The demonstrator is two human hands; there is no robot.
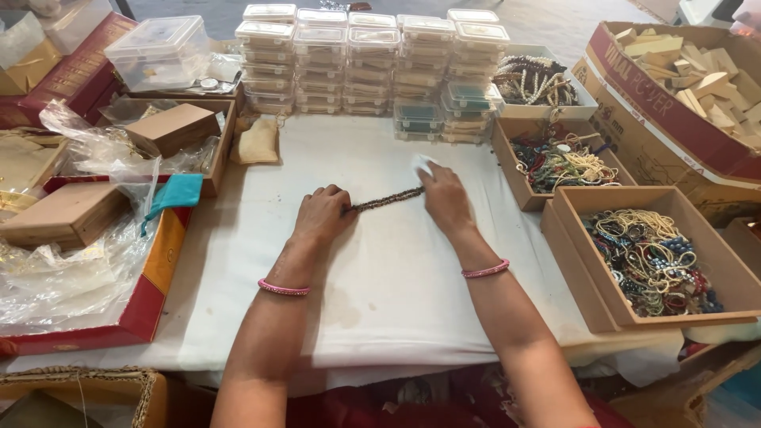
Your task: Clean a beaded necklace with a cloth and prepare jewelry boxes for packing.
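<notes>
A white cloth (380,269) covers the bench, crowded on every side with boxes. At the cloth's middle lies a dark beaded strand (387,199), stretched nearly straight between two hands. The left hand (321,215) rests at the strand's near-left end, fingers curled and pinching that end against the cloth. The right hand (445,200) sits at the strand's other end, fingers closed on it, with a small white scrap (422,165) showing just beyond the fingertips. Each wrist wears a pink bangle (283,288). Behind the strand stand stacks of clear plastic cases (365,67). To the right of the strand, well apart from it, open cardboard trays (590,265) hold tangled bead necklaces in many colours. To the left of the strand lie a teal pouch (176,192), a brown box (170,128) and crumpled clear plastic wrap (71,273).
</notes>
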